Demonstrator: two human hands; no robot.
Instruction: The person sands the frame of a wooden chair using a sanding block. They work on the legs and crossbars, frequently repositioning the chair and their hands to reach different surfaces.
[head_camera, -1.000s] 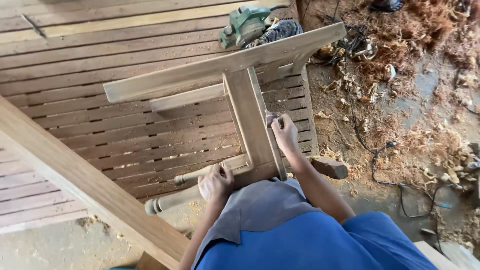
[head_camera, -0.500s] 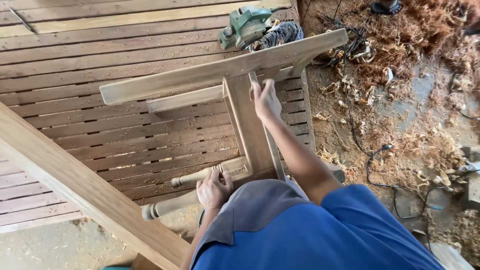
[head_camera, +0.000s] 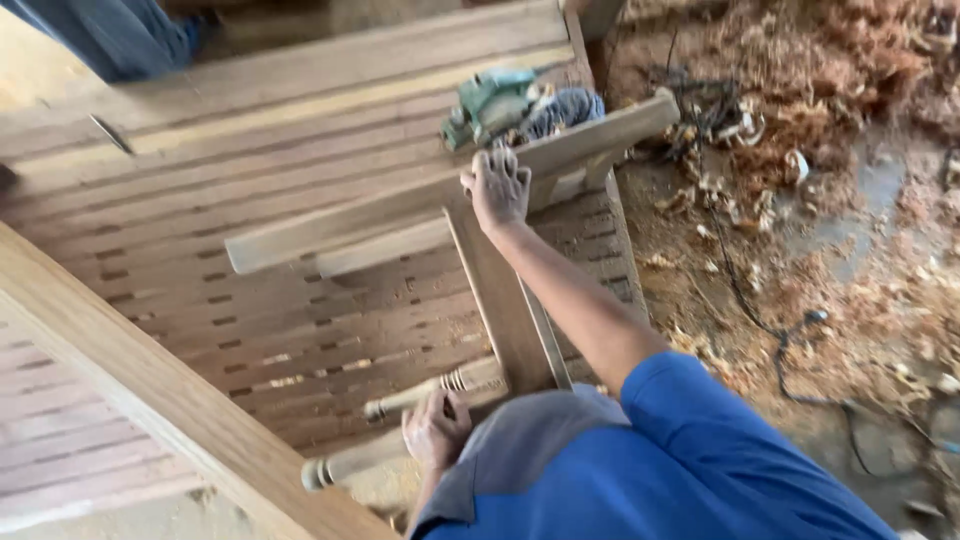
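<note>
Frame (head_camera: 500, 300): I see pale brown, greyish wood.
Platform (head_camera: 250, 200): I read brown slats with dark gaps between them.
Planer (head_camera: 485, 100): green body.
Beam (head_camera: 150, 390): light tan.
Shirt (head_camera: 700, 470): bright blue.
Cloth (head_camera: 520, 450): grey.
Shavings (head_camera: 850, 50): reddish brown.
Cable (head_camera: 760, 320): black.

Single head-worn camera, looking steeply down and forward over the person's own torso, blue shirt low in frame. Close range: right hand (head_camera: 497, 187) and left hand (head_camera: 434, 428) both within arm's reach. View tilted, slightly blurred. Covers slatted wooden platform (head_camera: 200, 220) at left, shavings-strewn floor (head_camera: 850, 250) at right. No second view to overlap.
</note>
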